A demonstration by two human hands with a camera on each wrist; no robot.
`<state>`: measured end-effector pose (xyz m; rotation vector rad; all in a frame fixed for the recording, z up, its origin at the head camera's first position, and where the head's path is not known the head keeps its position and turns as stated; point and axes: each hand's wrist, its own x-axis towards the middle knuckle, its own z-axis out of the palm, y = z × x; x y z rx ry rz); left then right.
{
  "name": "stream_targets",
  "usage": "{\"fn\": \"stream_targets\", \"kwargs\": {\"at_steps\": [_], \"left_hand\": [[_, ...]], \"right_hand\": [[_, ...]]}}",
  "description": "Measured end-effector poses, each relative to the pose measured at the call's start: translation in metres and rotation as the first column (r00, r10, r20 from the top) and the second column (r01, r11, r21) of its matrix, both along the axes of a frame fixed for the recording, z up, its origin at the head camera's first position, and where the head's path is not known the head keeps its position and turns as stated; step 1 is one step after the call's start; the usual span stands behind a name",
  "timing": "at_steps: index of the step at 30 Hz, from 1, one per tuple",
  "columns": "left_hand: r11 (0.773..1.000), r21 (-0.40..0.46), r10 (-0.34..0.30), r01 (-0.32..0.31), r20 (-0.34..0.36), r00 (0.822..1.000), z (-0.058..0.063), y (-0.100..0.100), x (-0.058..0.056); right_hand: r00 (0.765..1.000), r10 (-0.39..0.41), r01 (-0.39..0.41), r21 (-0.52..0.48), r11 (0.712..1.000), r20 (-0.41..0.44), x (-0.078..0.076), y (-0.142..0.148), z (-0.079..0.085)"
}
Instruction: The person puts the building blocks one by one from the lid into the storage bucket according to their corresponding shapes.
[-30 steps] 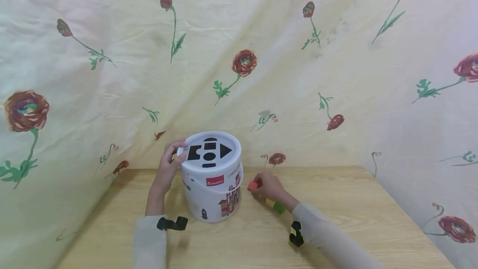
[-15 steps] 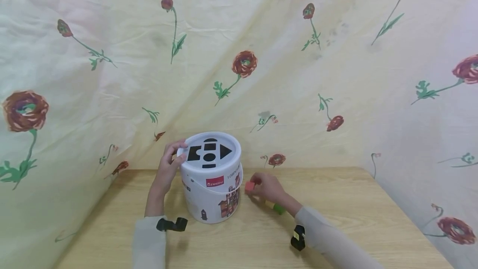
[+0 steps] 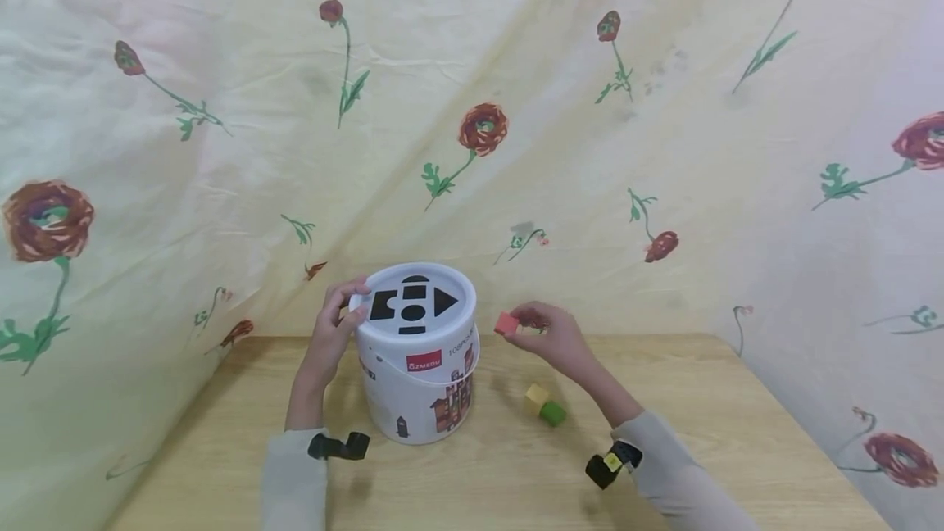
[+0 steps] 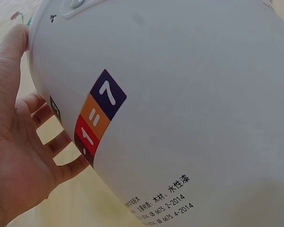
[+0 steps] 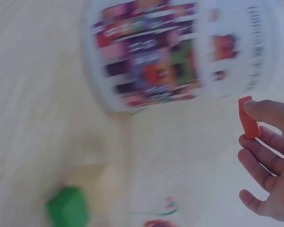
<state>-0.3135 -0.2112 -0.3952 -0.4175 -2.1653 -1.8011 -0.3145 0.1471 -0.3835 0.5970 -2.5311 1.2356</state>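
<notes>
A white toy-block bucket (image 3: 401, 383) stands upright on the table, and its lid (image 3: 456, 314) has several black shape-cut holes. My left hand (image 3: 326, 342) grips the lid's left rim. In the left wrist view, the fingers (image 4: 68, 165) reach round the bucket's printed wall. To the bucket's right, my right hand (image 3: 556, 341) is raised and pinches a small red block (image 3: 506, 323) between thumb and fingers. The right wrist view shows that red block (image 5: 248, 119) held apart from the bucket. A yellow block (image 3: 537, 398) and a green block (image 3: 552, 413) lie together on the tabletop.
The wooden table (image 3: 701, 433) runs back to a hanging cloth (image 3: 413, 105) with printed red flowers, just behind the bucket. A thin white carry handle (image 3: 478, 351) hangs against the bucket's front and right side.
My right hand has lifted the red block from low beside the bucket to about the lid's height, leaving the yellow and green blocks uncovered. The left hand stays on the rim.
</notes>
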Motion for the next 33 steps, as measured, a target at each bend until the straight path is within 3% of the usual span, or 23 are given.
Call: {"fn": "stream_targets", "kwargs": {"at_steps": [4,10,22,28,33], "left_hand": [[1.000,0.004,0.002,-0.002,0.006,1.000,0.000,-0.001,0.000],[1.000,-0.001,0.003,-0.003,-0.007,1.000,-0.001,-0.002,0.000],[1.000,0.009,-0.021,0.021,-0.020,1.000,-0.003,-0.002,-0.003],[1.000,0.010,-0.011,0.011,-0.002,1.000,-0.003,-0.001,-0.004],[1.000,0.008,-0.003,0.003,0.003,1.000,-0.003,-0.002,-0.004]], "right_hand": [[0.999,0.020,-0.022,-0.055,0.998,-0.042,0.011,-0.003,0.026],[0.999,0.033,-0.035,-0.051,0.998,-0.038,0.025,-0.017,0.052],[0.985,0.125,-0.126,-0.002,0.992,-0.118,0.037,-0.049,0.074],[0.953,0.232,-0.223,0.068,0.972,-0.196,0.035,-0.066,0.083],[0.936,0.301,-0.271,0.174,0.947,-0.181,0.032,-0.081,0.090]]}}
